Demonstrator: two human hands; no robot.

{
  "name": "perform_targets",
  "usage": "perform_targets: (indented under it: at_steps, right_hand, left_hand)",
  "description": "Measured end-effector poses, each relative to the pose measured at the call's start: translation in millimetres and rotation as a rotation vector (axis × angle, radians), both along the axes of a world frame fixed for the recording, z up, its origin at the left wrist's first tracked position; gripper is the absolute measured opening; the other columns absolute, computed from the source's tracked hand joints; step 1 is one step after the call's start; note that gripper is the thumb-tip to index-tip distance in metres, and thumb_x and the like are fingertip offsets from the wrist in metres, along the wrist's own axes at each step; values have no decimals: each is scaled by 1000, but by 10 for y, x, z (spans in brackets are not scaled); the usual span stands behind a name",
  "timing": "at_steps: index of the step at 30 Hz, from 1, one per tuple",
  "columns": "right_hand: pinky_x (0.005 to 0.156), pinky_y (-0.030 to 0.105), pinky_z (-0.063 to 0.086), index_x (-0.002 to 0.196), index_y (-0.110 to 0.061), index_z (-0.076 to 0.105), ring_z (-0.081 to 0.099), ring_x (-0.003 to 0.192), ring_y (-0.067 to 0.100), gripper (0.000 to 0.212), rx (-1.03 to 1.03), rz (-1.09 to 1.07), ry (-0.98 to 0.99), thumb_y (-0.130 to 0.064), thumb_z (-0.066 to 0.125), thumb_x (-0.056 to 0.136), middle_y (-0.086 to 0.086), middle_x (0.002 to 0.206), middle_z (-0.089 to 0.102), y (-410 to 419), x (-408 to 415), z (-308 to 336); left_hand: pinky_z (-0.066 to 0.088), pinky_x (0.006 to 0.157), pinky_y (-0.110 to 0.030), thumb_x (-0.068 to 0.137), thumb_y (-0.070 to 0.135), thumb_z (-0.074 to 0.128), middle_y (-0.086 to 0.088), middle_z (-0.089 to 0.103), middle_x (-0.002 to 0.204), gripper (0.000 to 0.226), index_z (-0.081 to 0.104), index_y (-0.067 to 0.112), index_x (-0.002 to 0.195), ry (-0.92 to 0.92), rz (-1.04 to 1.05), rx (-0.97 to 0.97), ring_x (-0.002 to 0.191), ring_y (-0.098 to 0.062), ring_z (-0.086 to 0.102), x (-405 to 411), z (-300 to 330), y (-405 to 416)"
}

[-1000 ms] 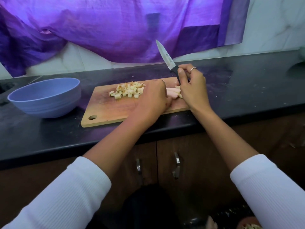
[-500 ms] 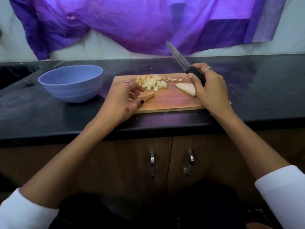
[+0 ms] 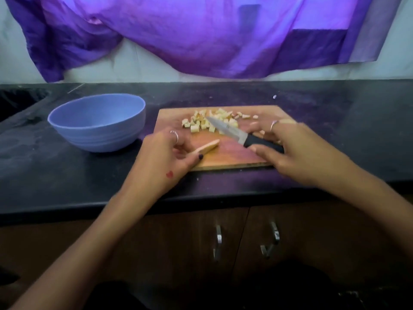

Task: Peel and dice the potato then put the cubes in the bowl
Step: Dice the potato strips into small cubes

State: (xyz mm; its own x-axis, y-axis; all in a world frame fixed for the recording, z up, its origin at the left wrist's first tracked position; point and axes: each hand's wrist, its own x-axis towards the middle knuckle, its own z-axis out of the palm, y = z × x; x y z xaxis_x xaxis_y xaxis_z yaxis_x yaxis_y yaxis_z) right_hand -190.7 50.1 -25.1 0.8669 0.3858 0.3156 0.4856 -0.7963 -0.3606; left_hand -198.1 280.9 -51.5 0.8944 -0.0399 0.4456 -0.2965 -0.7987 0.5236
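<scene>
A wooden cutting board (image 3: pixel 228 157) lies on the black counter. A pile of potato cubes (image 3: pixel 212 121) sits at its far side. My left hand (image 3: pixel 165 159) pinches a pale potato slice (image 3: pixel 206 148) near the board's front left corner. My right hand (image 3: pixel 288 148) grips the black handle of a knife (image 3: pixel 234 134), whose blade is lowered and points left over the cubes. A blue bowl (image 3: pixel 96 124), with nothing in it, stands left of the board. The other potato piece is hidden behind my right hand.
The black counter (image 3: pixel 346 130) runs left to right, with a purple cloth (image 3: pixel 201 34) hanging on the wall behind. A dark sink recess (image 3: pixel 17 101) lies at the far left. Cupboard doors with metal handles (image 3: pixel 218 242) are below the counter edge.
My left hand has drawn a potato slice to the board's front left. My right hand has lowered the knife from pointing up to lying nearly flat over the board.
</scene>
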Motion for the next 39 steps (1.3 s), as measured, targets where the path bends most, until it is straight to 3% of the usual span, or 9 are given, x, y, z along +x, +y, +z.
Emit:
perform_targets:
  at_steps: [4,7,11,16,21,24,26,32,39]
  right_hand:
    - [70,26,44,103,-20,63,53,85,14,18,-147,-21,52,-35,58,92,-9,95,61,71,-76,-2]
    - [62,28,40,77,-29,50,52,77,15,19,-176,-55,91,-36,56,93,-9,77,56,131,-111,17]
    - [80,40,50,113,-20,64,58,94,21,27,-190,-73,45,-37,55,93,2,104,65,120,-46,17]
    - [66,31,42,114,-26,64,53,76,14,24,-179,-1,34,-32,58,92,-2,90,62,85,-50,50]
    - [86,30,45,129,-33,58,56,105,16,38,-199,53,38,-30,60,91,1,116,62,61,4,94]
    - [60,21,51,123,-32,61,67,68,13,35,-96,91,135,-23,63,90,3,106,65,67,40,121]
    - [44,20,47,117,-31,61,59,41,10,30,-57,92,187,-20,64,89,2,103,64,74,92,138]
    - [35,24,43,118,-28,58,55,36,11,28,-92,103,214,-20,61,91,-4,84,66,200,203,136]
    - [33,26,43,109,-36,54,54,34,19,23,-147,124,259,-22,59,91,10,75,69,190,280,205]
  left_hand:
    - [41,60,-1,79,25,76,4,67,92,10,72,16,81,11,-9,-87,73,2,62,14,-83,-17]
    - [47,65,-5,80,27,75,5,66,94,14,72,20,92,15,-30,-108,76,2,63,-5,-78,-8]
    - [47,68,-5,82,25,72,5,66,100,16,73,25,98,-26,-52,-123,80,1,64,-33,-87,-29]
    - [42,67,-1,83,23,71,8,66,102,10,73,23,93,-7,-47,-110,79,2,62,-40,-89,-58]
    - [38,63,2,83,23,71,10,67,93,10,73,23,93,20,-43,-118,77,4,58,-40,-83,-69]
    - [38,65,1,83,20,71,9,67,94,12,74,20,95,12,-42,-123,77,3,58,-37,-81,-77]
    - [39,66,2,84,19,71,10,65,92,13,74,19,96,12,-38,-124,77,4,57,-39,-78,-86]
    - [40,69,1,84,21,71,11,68,94,14,75,20,98,8,-36,-141,80,7,58,-14,-79,-50]
    - [50,76,-14,83,16,71,6,69,94,14,76,16,97,-28,-42,-136,81,-1,62,-11,-109,-74]
